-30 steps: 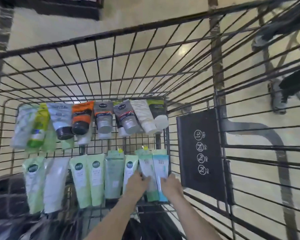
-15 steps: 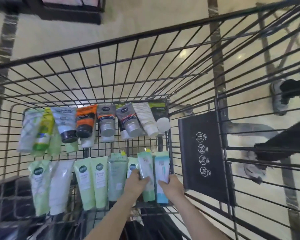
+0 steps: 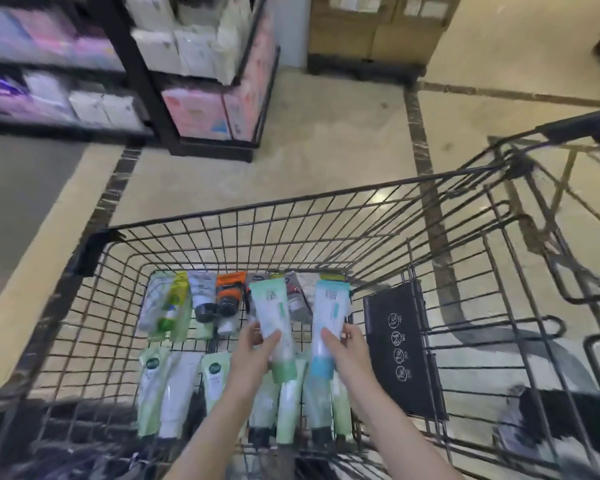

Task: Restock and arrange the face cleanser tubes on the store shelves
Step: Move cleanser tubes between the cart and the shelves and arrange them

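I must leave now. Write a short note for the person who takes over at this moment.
Left hand holds the green-capped tube, lifted above the cart.
Right hand holds the blue-capped tube, also lifted.
The other cleanser tubes lie in two rows in the shopping cart.
Done: two tubes picked up.
Left: place them on the shelves, then restock the others.

The hands hold a green-capped tube [image 3: 273, 317] and a blue-capped tube [image 3: 328, 323], both white-bodied.

Bright, even light; floor [image 3: 326, 161] glare, blurred and warped edges.
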A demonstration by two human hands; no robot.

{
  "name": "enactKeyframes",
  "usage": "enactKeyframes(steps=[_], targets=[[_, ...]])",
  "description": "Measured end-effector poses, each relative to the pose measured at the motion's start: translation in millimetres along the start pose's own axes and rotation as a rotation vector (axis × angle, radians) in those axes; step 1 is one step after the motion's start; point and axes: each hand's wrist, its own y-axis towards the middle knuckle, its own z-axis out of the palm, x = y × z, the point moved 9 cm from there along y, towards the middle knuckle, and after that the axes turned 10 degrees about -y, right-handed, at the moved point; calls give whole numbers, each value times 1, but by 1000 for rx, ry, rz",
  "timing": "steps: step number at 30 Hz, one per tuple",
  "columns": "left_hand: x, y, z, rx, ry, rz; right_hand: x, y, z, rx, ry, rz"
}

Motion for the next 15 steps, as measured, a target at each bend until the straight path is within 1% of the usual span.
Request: enactKeyframes(steps=[3, 8, 12, 15], targets=[[-56, -31, -9, 1, -75, 160, 54, -34, -5, -13, 95, -134], [-142, -97, -31, -45, -234, 376, 130, -100, -7, -14, 237, -304], [-196, -156, -53, -58, -318, 524, 188, -167, -1, 60, 310, -484], [-231, -203, -70, -72, -339, 664, 225, -221, 7, 139, 359, -604]])
